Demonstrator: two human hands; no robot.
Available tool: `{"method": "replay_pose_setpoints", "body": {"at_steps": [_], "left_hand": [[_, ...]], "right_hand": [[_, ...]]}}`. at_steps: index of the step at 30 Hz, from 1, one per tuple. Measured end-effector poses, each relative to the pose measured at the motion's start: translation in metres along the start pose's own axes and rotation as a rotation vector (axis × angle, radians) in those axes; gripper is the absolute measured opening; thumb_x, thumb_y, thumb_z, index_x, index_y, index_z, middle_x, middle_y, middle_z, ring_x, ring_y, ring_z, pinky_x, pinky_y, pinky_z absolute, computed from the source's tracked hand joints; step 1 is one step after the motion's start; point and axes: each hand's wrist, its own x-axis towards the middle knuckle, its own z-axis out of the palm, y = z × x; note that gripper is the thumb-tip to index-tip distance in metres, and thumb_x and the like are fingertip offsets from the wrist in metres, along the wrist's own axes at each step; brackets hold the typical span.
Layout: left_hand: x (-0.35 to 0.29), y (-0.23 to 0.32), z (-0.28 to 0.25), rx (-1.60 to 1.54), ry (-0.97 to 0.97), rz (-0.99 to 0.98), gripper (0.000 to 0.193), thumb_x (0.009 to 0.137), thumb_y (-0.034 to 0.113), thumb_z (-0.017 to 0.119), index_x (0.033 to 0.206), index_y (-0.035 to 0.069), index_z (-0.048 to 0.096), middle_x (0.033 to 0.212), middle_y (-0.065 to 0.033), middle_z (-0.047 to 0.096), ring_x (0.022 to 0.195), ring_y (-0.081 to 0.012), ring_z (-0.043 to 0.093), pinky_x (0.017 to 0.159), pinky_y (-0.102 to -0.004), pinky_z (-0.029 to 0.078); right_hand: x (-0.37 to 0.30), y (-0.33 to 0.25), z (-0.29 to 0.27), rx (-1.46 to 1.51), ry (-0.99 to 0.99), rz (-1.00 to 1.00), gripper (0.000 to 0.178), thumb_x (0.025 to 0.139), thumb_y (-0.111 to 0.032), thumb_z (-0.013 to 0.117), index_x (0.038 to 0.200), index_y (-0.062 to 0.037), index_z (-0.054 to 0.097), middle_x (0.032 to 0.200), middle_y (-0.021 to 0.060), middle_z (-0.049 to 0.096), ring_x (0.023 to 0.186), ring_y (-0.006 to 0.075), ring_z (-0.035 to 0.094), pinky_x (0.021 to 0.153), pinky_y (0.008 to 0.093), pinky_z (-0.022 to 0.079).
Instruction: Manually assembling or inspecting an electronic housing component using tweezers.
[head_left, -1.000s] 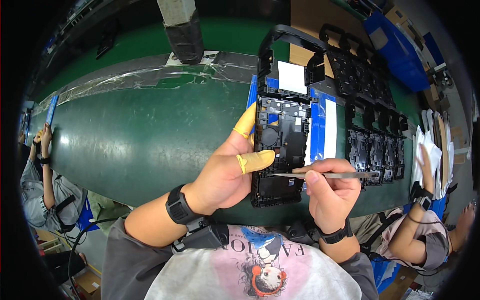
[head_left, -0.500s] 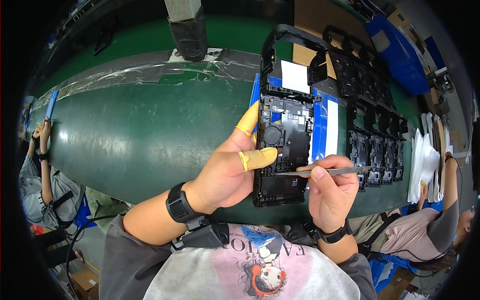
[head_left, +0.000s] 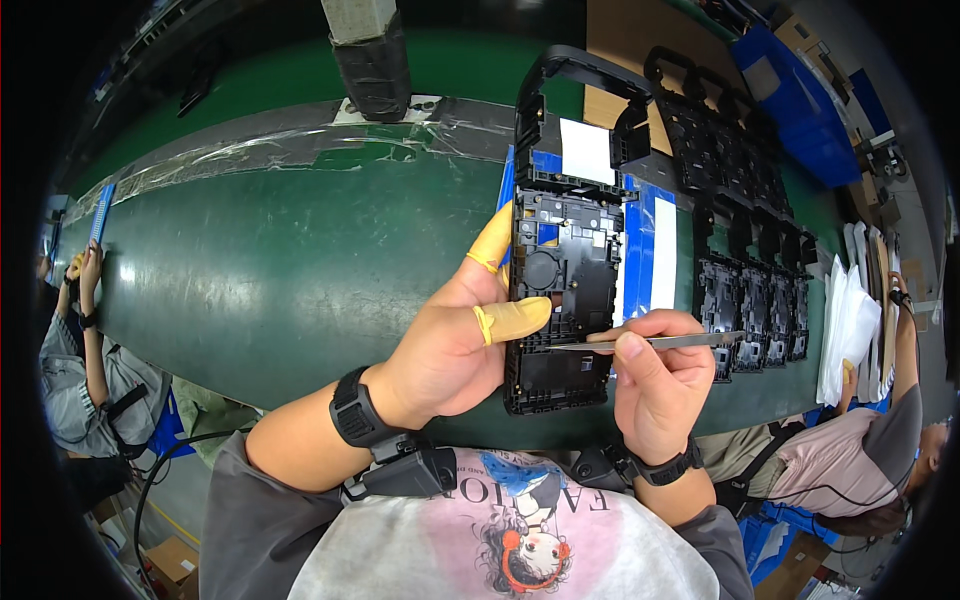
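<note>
My left hand (head_left: 450, 325), with yellow finger cots on thumb and forefinger, grips a black plastic housing frame (head_left: 575, 260) by its left edge. The thumb lies over the front of the housing, whose open handle loop points away from me. In my right hand (head_left: 662, 375) is a pair of slim metal tweezers (head_left: 690, 341), pinched between thumb and fingers. Their tip reaches the lower part of the housing, just below my left thumb. Whether anything sits at the tip is too small to tell. Behind the housing lie a blue strip (head_left: 636, 270) and a white strip (head_left: 663, 255).
Several similar black housings (head_left: 750, 290) stand in rows on the green table (head_left: 260, 260) to the right. A taped post (head_left: 372, 75) rises at the back. White bags (head_left: 848, 320) hang or stand far right, near another person (head_left: 840, 450). A second person (head_left: 100, 380) sits left.
The housing and both my hands have shifted very slightly left in view. My grip on the housing and tweezers is the same.
</note>
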Motion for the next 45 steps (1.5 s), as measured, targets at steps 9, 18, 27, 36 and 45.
{"method": "replay_pose_setpoints", "body": {"at_steps": [9, 18, 27, 36, 45], "left_hand": [[-0.001, -0.007, 0.000, 0.177, -0.015, 0.037, 0.092, 0.053, -0.017, 0.045, 0.131, 0.014, 0.006, 0.122, -0.0054, 0.032, 0.107, -0.0187, 0.039, 0.085, -0.0284, 0.036], [0.044, 0.011, -0.005, 0.223, -0.014, -0.012, 0.084, 0.061, -0.013, 0.051, 0.129, 0.013, 0.011, 0.111, -0.0059, 0.042, 0.098, -0.0179, 0.046, 0.074, -0.0274, 0.045], [0.169, 0.036, -0.020, 1.640, 0.358, 0.732, 0.037, 0.067, 0.009, 0.060, 0.101, -0.001, 0.048, 0.103, -0.0165, 0.045, 0.092, -0.0241, 0.048, 0.077, -0.0310, 0.041], [0.136, -0.099, 0.070, 1.871, -0.469, -0.001, 0.042, 0.072, 0.034, 0.054, 0.058, -0.005, 0.056, 0.055, -0.0199, 0.053, 0.058, -0.0327, 0.054, 0.058, -0.0372, 0.044], [0.123, -0.016, 0.052, 1.205, -0.059, 0.062, 0.009, 0.066, 0.002, 0.054, 0.073, -0.001, 0.049, 0.070, -0.0087, 0.057, 0.059, -0.0134, 0.055, 0.053, -0.0226, 0.043]], "right_hand": [[0.001, 0.000, -0.005, -0.019, -0.020, -0.029, 0.012, 0.071, 0.003, 0.058, 0.082, 0.0027, 0.052, 0.069, 0.0094, 0.057, 0.051, 0.0064, 0.046, 0.044, 0.0161, 0.035], [-0.001, -0.012, -0.066, 0.122, 0.261, -0.131, 0.015, 0.075, -0.002, 0.054, 0.089, 0.0015, 0.051, 0.071, 0.0100, 0.056, 0.052, 0.0100, 0.045, 0.044, 0.0198, 0.036], [-0.030, -0.032, -0.106, 0.077, 0.472, -0.209, 0.018, 0.078, -0.006, 0.051, 0.094, 0.0035, 0.050, 0.083, 0.0156, 0.057, 0.066, 0.0152, 0.056, 0.055, 0.0227, 0.046], [-0.044, -0.054, -0.118, 0.063, 0.498, -0.428, 0.018, 0.077, 0.001, 0.049, 0.095, -0.0002, 0.051, 0.098, 0.0167, 0.053, 0.079, 0.0162, 0.056, 0.067, 0.0228, 0.047], [-0.046, -0.051, -0.118, 0.160, 0.478, -0.414, 0.016, 0.079, -0.002, 0.050, 0.094, 0.0017, 0.050, 0.091, 0.0141, 0.055, 0.071, 0.0124, 0.054, 0.064, 0.0215, 0.046]]}}
